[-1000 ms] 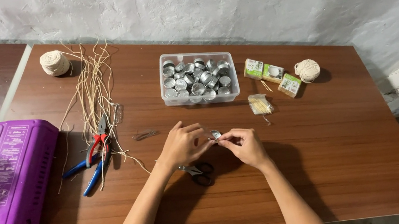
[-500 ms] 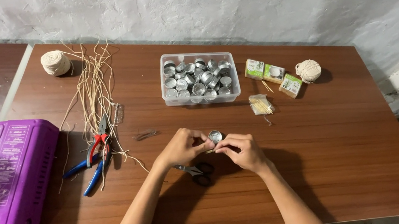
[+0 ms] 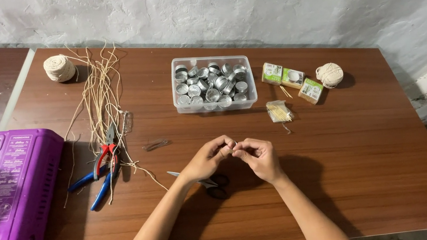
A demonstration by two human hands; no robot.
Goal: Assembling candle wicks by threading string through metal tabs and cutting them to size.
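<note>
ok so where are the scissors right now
In the head view the black-handled scissors lie on the wooden table near its front edge, partly hidden under the left hand and wrist, with the pliers further to the left.

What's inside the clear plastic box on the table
The clear plastic box is filled with small round silver metal cups, piled loosely in several layers. Whatever lies beneath the top cups, down at the bottom, is covered.

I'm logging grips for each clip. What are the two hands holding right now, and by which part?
Both the left hand and the right hand pinch one small round silver metal cup between their fingertips, at its rim. The fingers hide most of it.
</note>
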